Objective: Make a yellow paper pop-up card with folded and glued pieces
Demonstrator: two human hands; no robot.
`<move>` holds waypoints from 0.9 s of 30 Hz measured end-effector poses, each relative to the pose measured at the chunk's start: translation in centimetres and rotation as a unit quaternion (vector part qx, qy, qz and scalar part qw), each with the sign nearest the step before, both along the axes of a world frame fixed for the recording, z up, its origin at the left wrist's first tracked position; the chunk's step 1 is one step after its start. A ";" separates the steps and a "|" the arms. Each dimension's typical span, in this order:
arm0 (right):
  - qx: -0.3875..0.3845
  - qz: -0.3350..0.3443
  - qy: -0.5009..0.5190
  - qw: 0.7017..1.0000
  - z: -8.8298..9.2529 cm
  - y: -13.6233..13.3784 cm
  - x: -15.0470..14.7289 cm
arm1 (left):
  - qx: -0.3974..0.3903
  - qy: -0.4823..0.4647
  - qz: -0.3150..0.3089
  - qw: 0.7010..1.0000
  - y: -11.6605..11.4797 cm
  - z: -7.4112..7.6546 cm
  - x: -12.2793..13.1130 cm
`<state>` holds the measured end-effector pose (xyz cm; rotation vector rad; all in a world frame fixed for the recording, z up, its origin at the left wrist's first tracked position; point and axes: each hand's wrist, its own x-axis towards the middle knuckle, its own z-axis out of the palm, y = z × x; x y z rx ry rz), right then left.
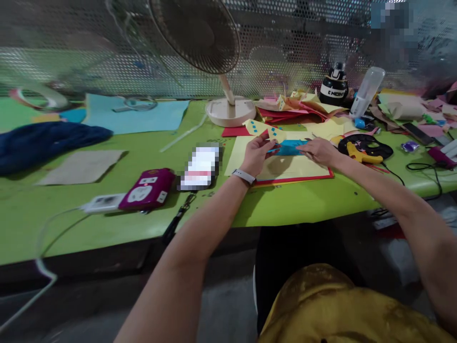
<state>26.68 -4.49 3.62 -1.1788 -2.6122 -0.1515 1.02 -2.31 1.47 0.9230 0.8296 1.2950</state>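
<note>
- Blue paper (291, 147) spans the gap between the two hands, just above a cream sheet (285, 169).
- Left hand (257, 153): fingers pinched on the near-left end of that piece — a grey band (244, 176) circles the wrist below.
- Right hand (321, 151): fingers closed over the opposite end, knuckles bent.
- Under both hands, the cream sheet lies on the green counter (285, 209), with a red edge (303, 180) showing beneath its near side.
- Just beyond the left hand: yellow paper with small blue squares (255, 127).
- Right of the right hand: a yellow-handled tool (357, 153) resting across a black, rounded object (378, 145) — exactly what that is, I cannot tell.
- Left of the left hand: a lit phone (200, 166), then a purple box (149, 189) farther out.
- Beyond both hands: a fan (231, 112), piled coloured papers (303, 110) and a black bottle (334, 89).
</note>
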 end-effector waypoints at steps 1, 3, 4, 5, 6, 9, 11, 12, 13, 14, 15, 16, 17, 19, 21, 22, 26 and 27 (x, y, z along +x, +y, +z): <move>0.007 0.004 -0.053 0.999 0.2 0.1 0.0 | 0.000 0.003 0.000 1.000 0.0 0.0 0.0; 0.022 0.018 -0.125 0.992 0.7 0.3 -0.1 | 0.000 0.009 -0.005 1.000 0.0 0.1 -0.1; 0.028 0.025 -0.148 0.988 0.8 0.4 0.0 | 0.002 0.011 -0.006 1.000 0.1 0.1 -0.1; 0.032 0.031 -0.166 0.985 0.9 0.4 0.0 | 0.004 0.013 -0.008 1.000 0.0 0.1 -0.1; 0.034 0.036 -0.183 0.982 0.9 0.3 0.0 | 0.006 0.014 -0.009 1.000 0.0 0.1 -0.1; 0.035 0.038 -0.213 0.976 0.8 -0.2 0.1 | 0.012 0.018 -0.007 1.000 0.0 0.2 0.0; 0.029 0.027 -0.216 0.976 0.7 -0.7 0.2 | 0.016 0.020 -0.004 1.000 0.0 0.2 0.0; 0.026 0.020 -0.215 0.976 0.7 -1.0 0.3 | 0.017 0.022 -0.003 1.000 0.1 0.2 0.0; 0.024 0.013 -0.215 0.976 0.8 -1.3 0.5 | 0.018 0.023 -0.002 1.000 0.1 0.2 0.0; 0.021 0.007 -0.215 0.976 0.9 -1.7 0.8 | 0.018 0.024 -0.001 1.000 0.2 0.2 0.0; 0.020 0.001 -0.212 0.977 1.1 -2.1 1.4 | 0.017 0.025 0.001 1.000 0.2 0.2 0.0; 0.019 -0.006 -0.203 0.979 1.4 -2.6 2.1 | 0.016 0.026 0.002 1.000 0.3 0.2 0.0; 0.019 -0.017 -0.186 0.982 1.8 -3.1 3.2 | 0.016 0.026 0.002 1.000 0.3 0.2 0.0; 0.018 -0.052 -0.137 0.989 2.5 -4.4 5.9 | 0.019 0.027 -0.002 0.999 0.4 0.1 0.0; 0.022 -0.106 -0.076 0.991 3.2 -5.9 9.1 | 0.024 0.024 -0.006 0.999 0.5 0.1 0.1; 0.026 -0.145 -0.045 0.988 3.5 -6.6 10.7 | 0.026 0.021 -0.007 0.999 0.5 0.1 0.2; -0.059 -0.276 -0.062 0.957 4.1 -8.6 15.0 | 0.027 0.009 -0.007 1.000 0.4 0.2 0.5; -0.084 -0.282 -0.084 0.952 4.1 -8.7 15.4 | 0.026 0.008 -0.007 1.000 0.3 0.3 0.5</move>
